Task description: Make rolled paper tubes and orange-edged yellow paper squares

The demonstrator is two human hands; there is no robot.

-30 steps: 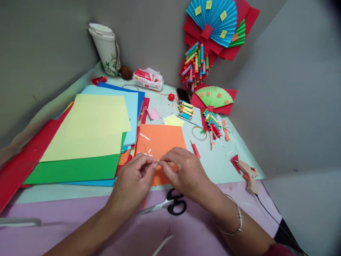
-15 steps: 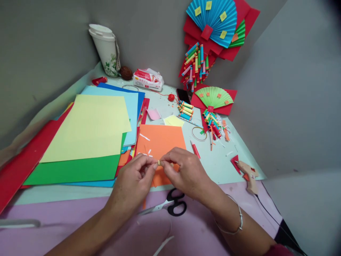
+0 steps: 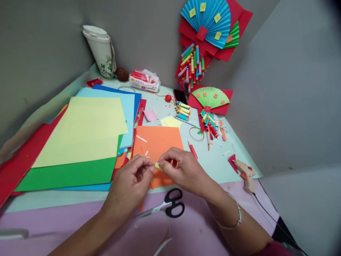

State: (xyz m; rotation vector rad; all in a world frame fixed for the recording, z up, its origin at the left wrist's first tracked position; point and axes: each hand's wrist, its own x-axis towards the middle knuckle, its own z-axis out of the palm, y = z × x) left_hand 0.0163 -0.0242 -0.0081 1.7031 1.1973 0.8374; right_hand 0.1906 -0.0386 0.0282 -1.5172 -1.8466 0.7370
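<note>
Yellow paper piece (image 3: 158,166), between your fingertips, above the orange sheet (image 3: 157,138).
Long axis seemingly crosswise; your left hand (image 3: 130,179) pinches its left end, your right hand (image 3: 185,172) its right; neither nearer.

Craft table (image 3: 218,167) boxed in by grey walls (image 3: 149,39): stacked coloured paper (image 3: 80,131), scissors (image 3: 163,206), glue gun (image 3: 247,173), paper fans (image 3: 210,21). Home or workshop, can't tell.
</note>
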